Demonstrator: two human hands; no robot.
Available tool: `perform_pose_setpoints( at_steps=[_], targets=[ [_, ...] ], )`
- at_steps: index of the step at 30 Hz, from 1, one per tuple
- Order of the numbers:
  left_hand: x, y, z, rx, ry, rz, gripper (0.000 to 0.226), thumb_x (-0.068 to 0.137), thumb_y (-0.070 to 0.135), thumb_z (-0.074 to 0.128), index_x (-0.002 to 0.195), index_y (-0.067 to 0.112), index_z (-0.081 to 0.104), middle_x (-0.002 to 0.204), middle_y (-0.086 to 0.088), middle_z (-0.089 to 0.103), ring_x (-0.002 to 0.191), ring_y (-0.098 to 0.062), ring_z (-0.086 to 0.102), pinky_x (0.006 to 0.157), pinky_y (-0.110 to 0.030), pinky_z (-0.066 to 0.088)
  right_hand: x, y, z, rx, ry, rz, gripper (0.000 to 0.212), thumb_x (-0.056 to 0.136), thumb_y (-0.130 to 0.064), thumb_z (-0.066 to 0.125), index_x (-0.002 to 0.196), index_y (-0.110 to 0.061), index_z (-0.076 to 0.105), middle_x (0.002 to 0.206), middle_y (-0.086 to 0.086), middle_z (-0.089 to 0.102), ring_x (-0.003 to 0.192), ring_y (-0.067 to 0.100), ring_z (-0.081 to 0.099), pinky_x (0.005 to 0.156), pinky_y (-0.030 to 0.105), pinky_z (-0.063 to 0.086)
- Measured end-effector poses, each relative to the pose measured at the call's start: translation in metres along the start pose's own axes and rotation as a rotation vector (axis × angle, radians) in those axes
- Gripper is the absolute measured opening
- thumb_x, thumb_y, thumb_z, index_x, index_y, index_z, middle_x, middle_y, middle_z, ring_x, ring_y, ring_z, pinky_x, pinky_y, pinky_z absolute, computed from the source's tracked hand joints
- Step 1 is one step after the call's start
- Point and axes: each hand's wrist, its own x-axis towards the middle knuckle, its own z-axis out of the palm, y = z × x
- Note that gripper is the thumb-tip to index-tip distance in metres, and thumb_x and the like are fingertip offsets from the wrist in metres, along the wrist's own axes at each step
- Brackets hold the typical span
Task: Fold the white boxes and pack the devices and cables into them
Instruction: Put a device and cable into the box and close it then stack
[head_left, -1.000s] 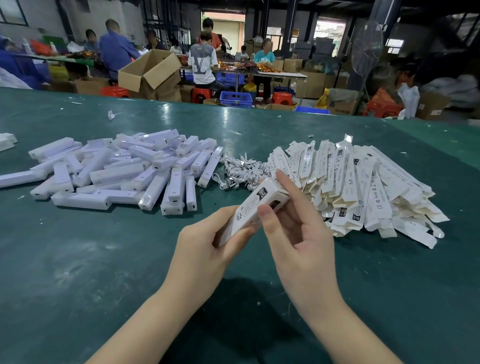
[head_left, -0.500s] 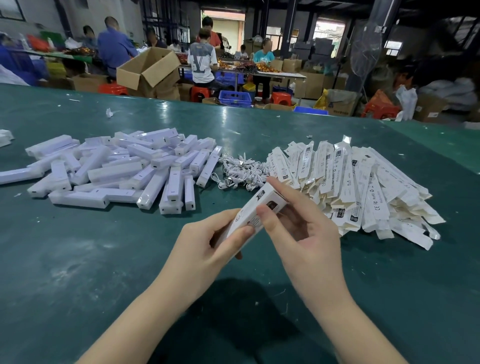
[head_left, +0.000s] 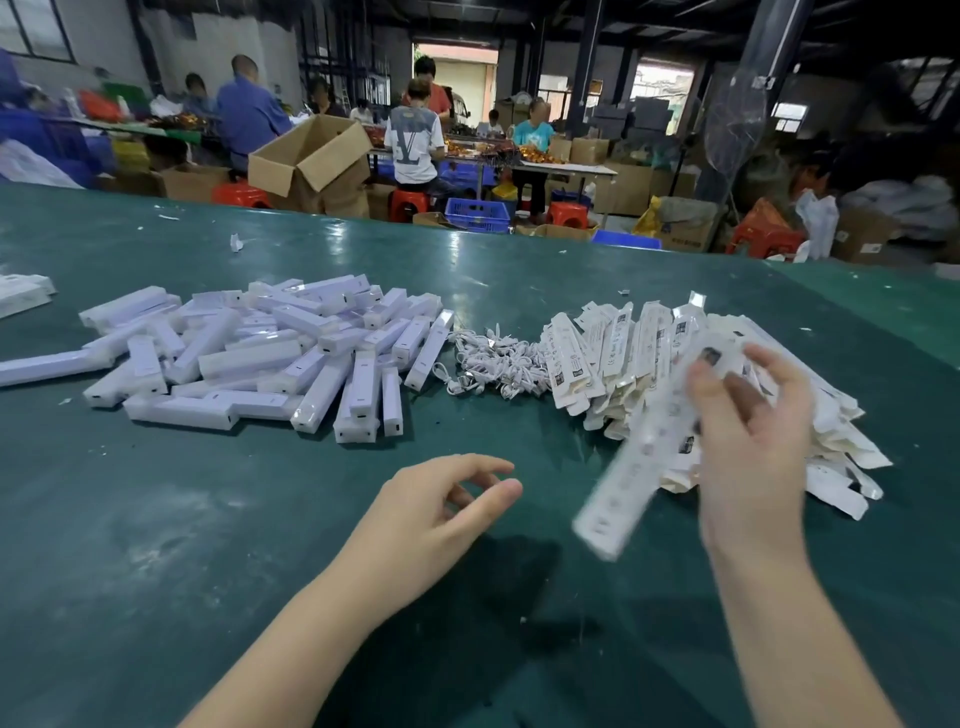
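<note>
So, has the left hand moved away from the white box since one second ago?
Yes. The left hand let go of the box and moved left, toward the pile of devices; it now holds nothing.

A packing workshop: a long green tabletop (head_left: 156, 519), open cartons (head_left: 311, 156) beyond its far edge, red stools (head_left: 405, 200), blue crates (head_left: 478, 213), workers (head_left: 415, 140) seated at benches.
</note>
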Motion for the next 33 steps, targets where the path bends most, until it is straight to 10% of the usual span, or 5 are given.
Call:
perform_pose_setpoints(
  at_steps=[9, 15, 30, 33],
  targets=[
    [0.001, -0.008, 0.002, 0.204, 0.055, -0.010, 0.016, 0.093, 0.042, 0.050, 0.089, 0.039, 0.066, 0.090, 0.023, 0.063, 0.087, -0.001, 0.060, 0.078, -0.021, 0.049, 0.024, -0.019, -0.081, -1.171, -0.773, 0.090, 0.037, 0.085, -0.015, 0.067, 0.102, -0.048, 0.058, 0.106, -0.037, 0.058, 0.096, -0.026, 0.051, 0.082, -0.001, 0.037],
    [0.008, -0.009, 0.008, 0.191, 0.148, -0.035, 0.017, 0.093, 0.020, 0.059, 0.093, 0.032, 0.069, 0.092, 0.021, 0.064, 0.089, 0.003, 0.056, 0.077, -0.007, 0.040, 0.020, 0.003, -0.120, -1.386, -0.625, 0.289, 0.046, 0.081, -0.002, 0.054, 0.098, -0.044, 0.056, 0.113, -0.021, 0.064, 0.110, 0.005, 0.058, 0.090, 0.025, 0.048],
    [0.054, -0.052, -0.029, 0.857, 0.147, -0.269, 0.055, 0.098, 0.044, 0.041, 0.149, 0.027, 0.031, 0.162, 0.000, 0.013, 0.147, -0.024, 0.012, 0.115, -0.040, 0.017, 0.069, 0.065, 0.031, -1.378, -0.756, -0.169, 0.052, 0.099, -0.031, 0.042, 0.150, -0.025, 0.033, 0.151, 0.009, 0.039, 0.136, 0.028, 0.037, 0.111, 0.042, 0.034],
    [0.054, -0.058, -0.027, 0.864, 0.235, -0.184, 0.046, 0.096, 0.037, 0.046, 0.138, 0.020, 0.048, 0.151, 0.003, 0.038, 0.137, -0.024, 0.033, 0.110, -0.037, 0.023, 0.092, 0.082, 0.057, -1.474, -0.681, -0.175, 0.054, 0.102, -0.039, 0.036, 0.153, -0.032, 0.023, 0.156, 0.016, 0.027, 0.143, 0.032, 0.025, 0.114, 0.043, 0.023]
  ],
)
